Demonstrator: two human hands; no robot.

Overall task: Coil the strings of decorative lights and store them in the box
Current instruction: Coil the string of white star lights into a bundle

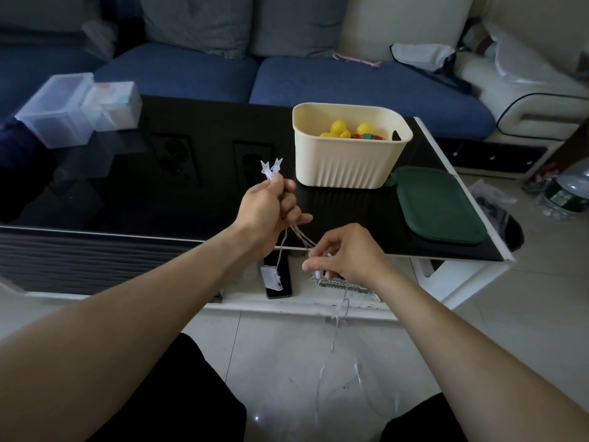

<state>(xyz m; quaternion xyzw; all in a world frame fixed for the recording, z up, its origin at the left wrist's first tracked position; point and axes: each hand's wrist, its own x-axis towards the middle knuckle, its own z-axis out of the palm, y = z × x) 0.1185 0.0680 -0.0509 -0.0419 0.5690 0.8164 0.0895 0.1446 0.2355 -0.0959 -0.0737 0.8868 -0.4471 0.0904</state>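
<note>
My left hand [271,208] grips a clear light string, with two white star-shaped lights [270,167] sticking up above its fingers. Several strands [301,237] run from that hand down to my right hand [344,253], which pinches the string. A small white battery pack [271,277] dangles below the left hand. The rest of the wire [331,346] trails down to the floor between my knees. A cream ribbed box [344,164] stands on the black table, holding yellow and red lights [347,130]. Its green lid [439,208] lies beside it.
A black glass coffee table [159,186] carries clear plastic containers [63,110] at its far left. A dark phone [282,282] lies on the white lower shelf. A blue sofa [287,78] stands behind the table. A water jug [567,189] sits on the floor at right.
</note>
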